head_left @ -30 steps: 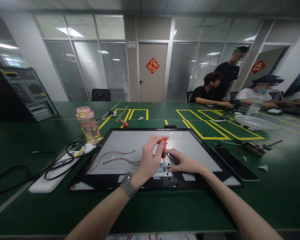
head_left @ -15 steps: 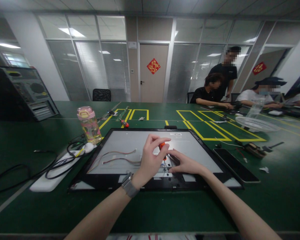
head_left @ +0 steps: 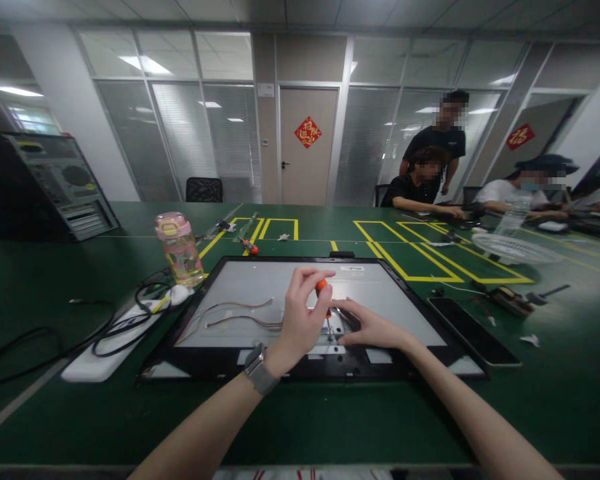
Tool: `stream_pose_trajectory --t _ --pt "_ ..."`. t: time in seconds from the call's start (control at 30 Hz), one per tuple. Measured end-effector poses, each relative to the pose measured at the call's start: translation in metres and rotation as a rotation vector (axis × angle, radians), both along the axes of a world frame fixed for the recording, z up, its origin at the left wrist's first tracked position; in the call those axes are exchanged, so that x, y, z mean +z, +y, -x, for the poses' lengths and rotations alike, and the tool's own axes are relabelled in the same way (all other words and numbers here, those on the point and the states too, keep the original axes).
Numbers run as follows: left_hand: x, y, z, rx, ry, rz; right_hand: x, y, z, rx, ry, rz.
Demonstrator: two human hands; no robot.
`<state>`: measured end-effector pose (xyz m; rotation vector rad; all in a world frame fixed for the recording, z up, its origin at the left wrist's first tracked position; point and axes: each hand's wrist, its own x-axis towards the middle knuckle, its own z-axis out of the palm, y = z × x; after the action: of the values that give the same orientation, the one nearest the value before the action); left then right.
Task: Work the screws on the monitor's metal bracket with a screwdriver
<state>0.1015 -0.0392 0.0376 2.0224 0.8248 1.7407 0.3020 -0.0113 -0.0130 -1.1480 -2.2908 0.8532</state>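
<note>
My left hand [head_left: 305,313], with a grey watch at its wrist, is closed around the orange handle of a screwdriver [head_left: 322,285]. The screwdriver stands nearly upright, its shaft pointing down to a small metal bracket [head_left: 336,348] at the near middle of a flat display panel [head_left: 265,283]. My right hand [head_left: 370,325] lies low on the panel, thumb and fingers curved around the bracket's right side close to the screwdriver's tip. What exactly those fingers pinch is partly hidden. Thin wires [head_left: 240,318] run across the panel to the left of my left hand.
A white power strip [head_left: 100,353] with black cables and a pink-lidded bottle [head_left: 179,250] stand left. A phone [head_left: 473,330] lies right of the panel. Another screwdriver [head_left: 250,247] lies behind it. A computer case [head_left: 45,187] stands far left. Several people are at the far right.
The fingers of my left hand have shifted slightly leftward on the screwdriver handle. My right hand keeps its place. The standing person has moved a little to the left.
</note>
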Motion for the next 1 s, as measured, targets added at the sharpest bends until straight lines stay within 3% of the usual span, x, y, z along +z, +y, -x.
stream_pose_trajectory --t 0.13,0.33,0.53,0.7,0.9,1.0 --pt "0.0022 -0.0005 0.001 -0.047 0.022 -0.002 -0.0003 0.0 -0.0007 -0.007 -0.009 0.01" --pt "0.003 -0.0004 -0.0006 0.051 0.034 -0.028 -0.0002 -0.0004 -0.001 0.011 0.006 0.01" --pt "0.0013 0.0015 0.001 -0.047 0.017 -0.001 0.0015 -0.0014 -0.0007 0.01 -0.012 -0.005" --pt "0.0 0.0024 0.001 0.009 0.04 -0.033 0.0056 -0.0036 0.002 0.007 -0.017 0.016" --pt "0.0002 0.0019 0.0017 -0.061 0.022 -0.029 0.0028 -0.0022 0.0007 -0.017 -0.021 0.024" --pt "0.0004 0.0021 0.0007 -0.037 0.02 -0.022 0.0036 -0.0025 0.0009 -0.008 -0.023 0.034"
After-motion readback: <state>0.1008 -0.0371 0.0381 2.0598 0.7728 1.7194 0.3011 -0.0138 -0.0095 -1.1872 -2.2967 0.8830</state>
